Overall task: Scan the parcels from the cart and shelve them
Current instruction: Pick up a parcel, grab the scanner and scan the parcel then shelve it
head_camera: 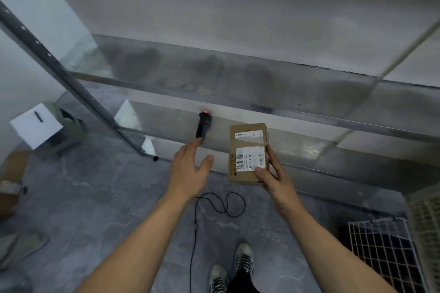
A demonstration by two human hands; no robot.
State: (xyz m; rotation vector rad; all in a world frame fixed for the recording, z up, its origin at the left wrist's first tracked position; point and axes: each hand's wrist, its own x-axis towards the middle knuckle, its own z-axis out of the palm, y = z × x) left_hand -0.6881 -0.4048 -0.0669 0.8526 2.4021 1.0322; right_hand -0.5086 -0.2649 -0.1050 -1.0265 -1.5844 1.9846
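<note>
Parcel (247, 150): a small brown cardboard box with white barcode labels and clear tape, held in your right grip (273, 179) just in front of the metal shelf (309, 93) edge. Your left grip (188, 171) is wide, holding nothing, one fingertip at the black scanner (203, 126). Bare shelf surface lies beyond the parcel; the wire cart (381, 245) stands at lower right.
</note>
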